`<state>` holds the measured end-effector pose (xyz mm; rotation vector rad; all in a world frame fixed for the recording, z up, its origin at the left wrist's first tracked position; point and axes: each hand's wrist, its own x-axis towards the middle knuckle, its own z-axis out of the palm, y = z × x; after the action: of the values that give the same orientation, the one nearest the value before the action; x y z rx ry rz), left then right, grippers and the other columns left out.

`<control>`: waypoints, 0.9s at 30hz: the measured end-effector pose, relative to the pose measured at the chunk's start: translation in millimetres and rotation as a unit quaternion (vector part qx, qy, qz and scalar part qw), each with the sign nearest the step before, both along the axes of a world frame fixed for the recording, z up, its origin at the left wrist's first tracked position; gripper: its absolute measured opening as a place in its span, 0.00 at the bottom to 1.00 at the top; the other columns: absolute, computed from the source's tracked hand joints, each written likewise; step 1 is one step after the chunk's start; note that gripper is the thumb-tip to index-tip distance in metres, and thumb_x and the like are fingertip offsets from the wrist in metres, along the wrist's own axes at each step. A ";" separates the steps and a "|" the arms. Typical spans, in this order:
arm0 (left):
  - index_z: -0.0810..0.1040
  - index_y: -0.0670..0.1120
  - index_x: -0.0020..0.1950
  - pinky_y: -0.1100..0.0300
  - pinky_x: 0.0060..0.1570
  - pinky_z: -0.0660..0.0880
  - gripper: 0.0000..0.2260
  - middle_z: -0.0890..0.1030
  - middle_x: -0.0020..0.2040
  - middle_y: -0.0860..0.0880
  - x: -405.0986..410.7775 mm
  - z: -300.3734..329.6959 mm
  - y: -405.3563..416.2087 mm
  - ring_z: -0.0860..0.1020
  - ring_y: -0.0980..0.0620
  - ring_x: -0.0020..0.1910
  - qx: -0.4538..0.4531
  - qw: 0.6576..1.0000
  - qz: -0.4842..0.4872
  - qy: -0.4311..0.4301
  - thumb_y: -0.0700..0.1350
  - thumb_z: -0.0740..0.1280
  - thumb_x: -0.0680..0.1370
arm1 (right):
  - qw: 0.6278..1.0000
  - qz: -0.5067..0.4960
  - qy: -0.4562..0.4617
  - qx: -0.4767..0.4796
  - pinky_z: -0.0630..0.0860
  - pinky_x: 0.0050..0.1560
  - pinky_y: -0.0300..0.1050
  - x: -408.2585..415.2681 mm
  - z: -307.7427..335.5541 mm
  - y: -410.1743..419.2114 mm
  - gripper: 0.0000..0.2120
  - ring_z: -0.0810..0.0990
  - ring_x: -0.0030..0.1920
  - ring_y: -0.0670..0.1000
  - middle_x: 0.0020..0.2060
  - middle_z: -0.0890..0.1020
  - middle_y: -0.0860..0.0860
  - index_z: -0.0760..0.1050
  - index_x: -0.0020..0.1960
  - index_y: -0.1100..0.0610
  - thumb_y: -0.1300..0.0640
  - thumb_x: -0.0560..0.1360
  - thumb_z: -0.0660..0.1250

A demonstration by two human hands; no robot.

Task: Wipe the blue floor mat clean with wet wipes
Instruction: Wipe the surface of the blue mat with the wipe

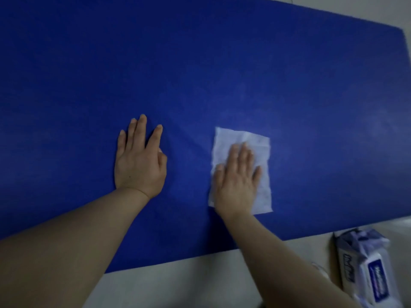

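Bare forearms reach in from the 6 and 7 o'clock edges, nearest the camera, over a pale smooth floor (178, 283) that shows as a strip along the bottom.

Largest by far is the flat rectangular deep-blue floor mat (200, 63), filling almost the whole view. Its near edge runs on a slant from about 7 o'clock up to 3 o'clock, and its far right corner sits at about 2 o'clock; its left side and most of its top run out of frame. Wide bare blue lies open toward 12, 10 and 2 o'clock, beyond both hands.

At 5 o'clock, off the mat on the pale floor near its near edge, lies a soft white-and-blue plastic pack of wet wipes (367, 267); its contents cannot be seen.

Just right of centre, a thin white rectangular wet wipe (255, 141) lies spread flat on the mat. On it the right hand (236, 181) presses palm-down, fingers straight and together, grasping nothing.

Left of centre, well apart from the wipe, the left hand (139, 161) rests flat on bare mat, fingers extended and released.
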<state>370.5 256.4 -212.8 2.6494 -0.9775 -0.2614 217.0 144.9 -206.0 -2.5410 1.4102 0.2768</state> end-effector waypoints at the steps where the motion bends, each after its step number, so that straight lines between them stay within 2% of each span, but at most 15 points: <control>1: 0.63 0.44 0.75 0.50 0.74 0.44 0.23 0.56 0.77 0.40 0.1 -0.8 0.1 0.52 0.44 0.77 -0.001 1.000 0.000 0.001 0.44 0.54 0.79 | 0.999 0.052 -0.010 -0.007 0.39 0.75 0.56 5.7 -0.5 21.3 0.30 0.43 0.77 0.52 0.77 0.45 0.52 0.43 0.77 0.52 0.42 0.77 0.36; 3: 0.65 0.43 0.75 0.50 0.74 0.45 0.24 0.57 0.77 0.40 0.8 -1.7 -0.4 0.53 0.43 0.77 -0.005 1.000 0.003 -0.002 0.44 0.53 0.78 | 0.985 0.169 -0.027 -0.007 0.48 0.74 0.58 12.0 -0.9 68.9 0.27 0.52 0.76 0.54 0.76 0.56 0.54 0.55 0.76 0.55 0.44 0.80 0.43; 4: 0.65 0.43 0.74 0.49 0.74 0.46 0.24 0.58 0.77 0.40 1.1 -1.2 -0.9 0.54 0.43 0.77 -0.005 1.000 0.003 -0.004 0.44 0.52 0.78 | 0.977 0.210 -0.034 0.003 0.50 0.74 0.58 11.4 -0.2 88.6 0.27 0.54 0.76 0.53 0.75 0.59 0.54 0.58 0.75 0.56 0.45 0.81 0.44; 6: 0.65 0.44 0.75 0.49 0.74 0.46 0.23 0.57 0.77 0.40 1.3 -0.7 -1.2 0.53 0.43 0.77 0.000 1.000 0.001 -0.002 0.43 0.54 0.79 | 0.972 0.229 -0.041 0.032 0.52 0.72 0.55 6.4 3.0 102.3 0.27 0.55 0.76 0.51 0.74 0.62 0.53 0.60 0.74 0.57 0.45 0.82 0.41; 9: 0.64 0.44 0.75 0.49 0.74 0.45 0.23 0.56 0.77 0.40 1.7 0.0 0.1 0.53 0.43 0.77 -0.004 1.000 -0.002 -0.003 0.43 0.53 0.79 | 0.960 0.279 -0.014 0.017 0.51 0.72 0.54 -21.3 4.8 77.4 0.26 0.55 0.75 0.50 0.74 0.61 0.51 0.60 0.75 0.54 0.44 0.82 0.40; 11: 0.64 0.44 0.75 0.49 0.74 0.45 0.23 0.57 0.77 0.40 0.9 0.3 0.3 0.53 0.43 0.77 -0.005 1.000 -0.002 -0.001 0.43 0.55 0.79 | 0.961 0.275 0.009 -0.011 0.49 0.72 0.54 -53.0 2.6 47.3 0.26 0.53 0.75 0.49 0.75 0.58 0.51 0.58 0.75 0.53 0.43 0.82 0.41; 14: 0.63 0.43 0.75 0.49 0.74 0.44 0.23 0.56 0.77 0.40 0.4 0.7 -0.1 0.52 0.43 0.77 -0.003 1.000 -0.003 -0.001 0.44 0.55 0.79 | 0.988 0.147 0.022 -0.038 0.50 0.72 0.53 -77.4 1.6 22.1 0.27 0.49 0.76 0.50 0.76 0.56 0.53 0.52 0.77 0.55 0.43 0.82 0.41; 16: 0.63 0.43 0.75 0.49 0.75 0.44 0.23 0.56 0.77 0.40 0.2 1.1 0.0 0.52 0.43 0.77 0.001 1.000 -0.006 -0.001 0.44 0.54 0.79 | 0.993 0.110 0.016 -0.039 0.52 0.70 0.54 -64.6 1.0 37.8 0.27 0.51 0.76 0.52 0.75 0.57 0.55 0.52 0.76 0.56 0.43 0.82 0.41; 17: 0.63 0.43 0.75 0.49 0.75 0.44 0.23 0.55 0.78 0.40 0.4 1.2 0.3 0.52 0.43 0.77 0.001 1.000 -0.006 0.003 0.43 0.55 0.79 | 0.990 0.139 0.005 -0.031 0.53 0.69 0.56 -54.0 0.0 53.0 0.27 0.52 0.75 0.53 0.75 0.58 0.56 0.53 0.76 0.56 0.43 0.82 0.40; 19: 0.63 0.44 0.75 0.49 0.75 0.44 0.23 0.55 0.78 0.40 1.1 1.6 0.3 0.51 0.43 0.77 0.002 1.000 -0.005 0.008 0.42 0.56 0.80 | 0.964 0.264 -0.018 -0.002 0.53 0.69 0.60 -35.6 -2.0 88.8 0.27 0.51 0.76 0.54 0.74 0.58 0.55 0.54 0.75 0.55 0.43 0.82 0.39; 22: 0.63 0.44 0.75 0.49 0.74 0.44 0.23 0.55 0.78 0.40 1.7 2.0 -0.4 0.51 0.43 0.77 0.005 1.000 -0.004 0.003 0.42 0.56 0.80 | 0.916 0.400 -0.017 0.031 0.48 0.72 0.58 -29.7 0.3 105.9 0.26 0.50 0.77 0.52 0.75 0.56 0.51 0.54 0.75 0.53 0.42 0.82 0.40; 24: 0.63 0.44 0.75 0.49 0.74 0.44 0.23 0.55 0.78 0.40 1.3 1.7 -0.9 0.51 0.43 0.77 0.003 1.000 -0.006 0.004 0.42 0.56 0.79 | 0.906 0.423 -0.003 0.025 0.49 0.72 0.58 -44.7 -0.9 87.9 0.26 0.53 0.76 0.50 0.75 0.56 0.50 0.53 0.76 0.51 0.42 0.81 0.42; 27: 0.63 0.43 0.75 0.50 0.75 0.44 0.23 0.56 0.77 0.40 1.4 1.4 -0.3 0.52 0.43 0.77 -0.002 1.000 -0.005 0.003 0.42 0.56 0.79 | 0.917 0.399 0.009 0.007 0.52 0.72 0.59 -83.1 -2.0 42.5 0.26 0.55 0.76 0.52 0.76 0.56 0.50 0.53 0.77 0.50 0.42 0.81 0.45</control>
<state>371.9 256.1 -211.4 2.6389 -0.9881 -0.2687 134.0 187.4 -207.9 -2.9661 0.2871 0.4286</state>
